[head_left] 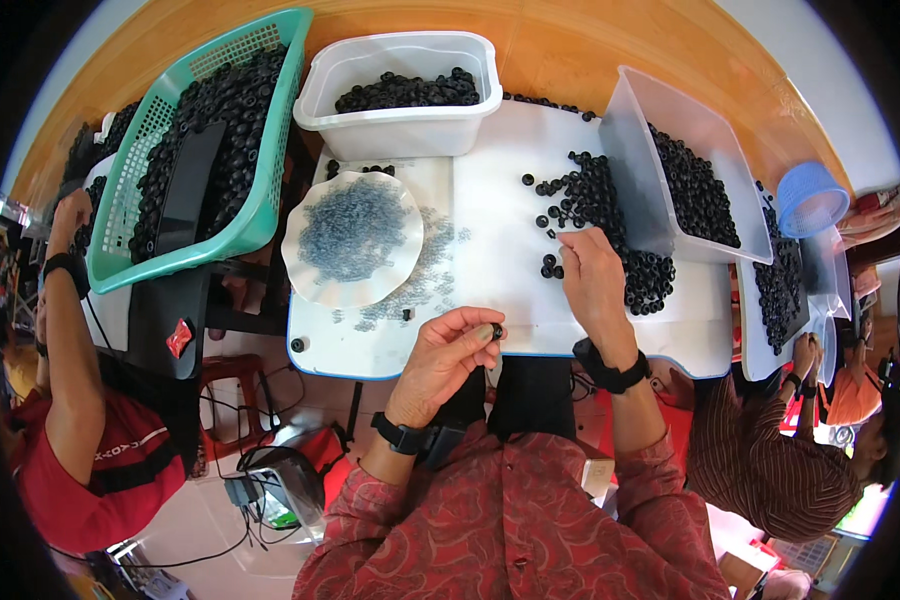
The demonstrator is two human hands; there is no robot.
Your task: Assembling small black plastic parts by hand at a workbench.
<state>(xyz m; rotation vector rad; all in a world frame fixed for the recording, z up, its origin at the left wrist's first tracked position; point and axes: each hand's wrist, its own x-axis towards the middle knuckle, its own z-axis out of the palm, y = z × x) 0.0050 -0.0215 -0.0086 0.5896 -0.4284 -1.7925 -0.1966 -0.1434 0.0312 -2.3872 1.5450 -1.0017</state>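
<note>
Between the thumb and forefinger of my left hand (442,352), at the table's front edge, is a small round black part (497,331) with a hollow look. My right hand (598,285) is over the table farther right, its fingers pinched at a tiny black piece (552,234). Beside that hand spreads a heap of loose black ring-like parts (595,195). A white wavy-rimmed plate (295,245) at the left holds a mound of small clear-grey pieces (355,230), and more of them lie scattered by its right side.
Behind the plate stand a green basket (270,165) and a white tub (400,135), both with black parts. A clear bin (635,150) of black parts is at right, a blue basket (810,200) beyond. Co-workers sit left (100,460) and right (770,460).
</note>
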